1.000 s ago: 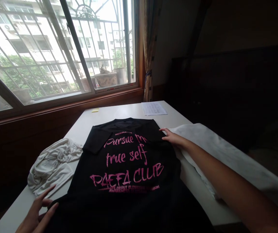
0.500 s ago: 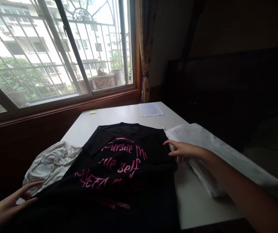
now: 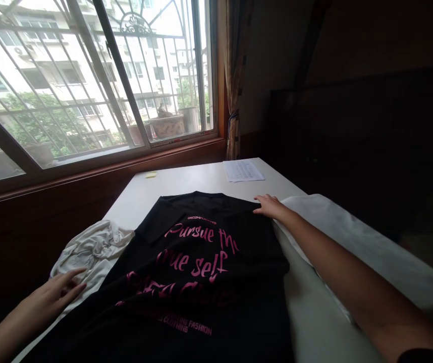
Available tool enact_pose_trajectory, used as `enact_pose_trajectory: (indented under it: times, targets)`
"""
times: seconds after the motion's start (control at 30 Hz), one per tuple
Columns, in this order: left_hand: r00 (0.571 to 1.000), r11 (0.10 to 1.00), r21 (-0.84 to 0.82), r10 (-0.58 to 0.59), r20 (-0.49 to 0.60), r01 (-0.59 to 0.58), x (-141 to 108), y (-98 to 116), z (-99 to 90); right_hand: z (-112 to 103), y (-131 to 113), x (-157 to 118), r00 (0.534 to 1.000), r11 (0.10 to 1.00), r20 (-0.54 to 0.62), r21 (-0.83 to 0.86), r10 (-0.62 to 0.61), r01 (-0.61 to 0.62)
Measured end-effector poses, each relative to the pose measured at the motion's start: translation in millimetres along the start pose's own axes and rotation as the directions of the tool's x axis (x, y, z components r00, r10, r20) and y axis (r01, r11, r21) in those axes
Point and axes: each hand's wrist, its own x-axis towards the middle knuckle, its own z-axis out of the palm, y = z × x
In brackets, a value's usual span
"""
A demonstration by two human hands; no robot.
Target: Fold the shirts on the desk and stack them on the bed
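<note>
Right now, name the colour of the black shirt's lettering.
The lettering is pink, shown in the head view.

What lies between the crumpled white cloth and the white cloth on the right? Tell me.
In the head view, the black T-shirt lies between them, with the right hand at its shoulder and a strip of table to its right.

Daylight on one side, gloom on the other.
From here, light pours through the wide, metal-framed glass window (image 3: 126, 80), bleaching the pale apartment buildings (image 3: 55, 50) outside and laying a soft sheen on the white, flat-topped table (image 3: 197, 174); the black fabric T-shirt with pink lettering (image 3: 201, 247) loses its lower folds in shadow, the room's right side sinks nearly to black, and wide-angle stretch pulls the edges.
</note>
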Motion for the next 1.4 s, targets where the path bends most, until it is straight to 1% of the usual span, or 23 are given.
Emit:
enact_pose_trajectory:
  times: [0.03, 0.1, 0.13, 0.17, 0.27, 0.33, 0.4, 0.5, 0.63, 0.8, 0.93, 1.0, 1.13, 1.23, 1.3, 1.4]
  targets:
    - [0.999, 0.999, -0.044, 0.016, 0.03, -0.014, 16.0, 15.3, -2.5, 0.8, -0.4, 3.2, 1.0, 1.0, 0.014, -0.006, 0.016, -0.016]
    - [0.996, 0.995, -0.068, 0.079, 0.05, -0.075, 50.1, 48.5, -0.3, 1.5, 0.5, 9.0, 0.998, 0.998, 0.034, -0.012, 0.054, -0.053]
    - [0.99, 0.99, -0.074, 0.125, 0.06, -0.12, 67.5, 64.9, 4.1, 1.6, 1.6, 11.4, 0.997, 0.997, 0.04, -0.013, 0.071, -0.071]
    - [0.987, 0.988, -0.064, 0.144, 0.067, -0.14, 84.6, 80.4, 10.2, 1.6, 2.9, 13.5, 0.995, 0.996, 0.044, -0.013, 0.086, -0.085]
    - [0.988, 0.989, -0.018, 0.147, 0.054, -0.146, 132.3, 117.1, 32.5, 2.0, 7.6, 17.8, 0.992, 0.993, 0.046, -0.004, 0.118, -0.118]
    - [0.991, 0.992, -0.008, 0.124, 0.043, -0.124, 159.0, 132.9, 46.1, 2.9, 10.5, 19.6, 0.99, 0.991, 0.046, 0.006, 0.135, -0.135]
    - [0.995, 0.996, -0.01, 0.092, 0.049, -0.091, 180.8, 143.5, 56.9, 3.7, 13.1, 21.7, 0.988, 0.989, 0.046, 0.018, 0.147, -0.148]
    - [0.997, 0.999, -0.016, 0.049, 0.063, -0.048, 203.4, 153.5, 69.0, 3.3, 16.0, 26.2, 0.985, 0.985, 0.05, 0.03, 0.167, -0.168]
    - [0.998, 0.999, -0.03, 0.014, 0.068, -0.012, 218.3, 159.8, 81.2, -0.5, 17.2, 34.5, 0.98, 0.982, 0.08, 0.03, 0.183, -0.186]
    - [0.997, 0.998, -0.063, 0.001, 0.072, 0.004, 225.2, 161.0, 89.0, -5.5, 12.7, 41.9, 0.979, 0.982, 0.086, 0.029, 0.183, -0.186]
    - [0.999, 0.996, -0.09, 0.006, 0.051, -0.002, 226.8, 161.2, 89.5, -10.0, 7.1, 42.5, 0.991, 0.992, 0.091, 0.071, 0.097, -0.104]
    - [0.999, 0.995, -0.103, 0.012, 0.036, -0.009, 225.8, 161.5, 88.6, -14.8, 5.6, 40.2, 0.997, 0.993, 0.066, 0.104, 0.051, -0.058]
    - [0.999, 0.992, -0.12, 0.043, 0.0, -0.043, 222.1, 164.6, 84.8, -33.8, 7.0, 27.6, 0.999, 0.988, -0.034, 0.152, -0.013, 0.018]
    - [0.996, 0.99, -0.116, 0.076, -0.036, -0.08, 222.0, 171.2, 81.0, -52.6, 12.6, 10.2, 0.995, 0.965, -0.09, 0.251, -0.048, 0.069]
    - [0.993, 0.988, -0.112, 0.103, -0.061, -0.109, 224.5, 178.6, 79.4, -63.3, 19.6, -3.8, 0.991, 0.935, -0.124, 0.346, -0.041, 0.082]
    - [0.984, 0.981, -0.11, 0.146, -0.103, -0.157, 231.9, 195.4, 79.6, -73.7, 35.9, -24.6, 0.985, 0.902, -0.171, 0.429, 0.026, 0.051]
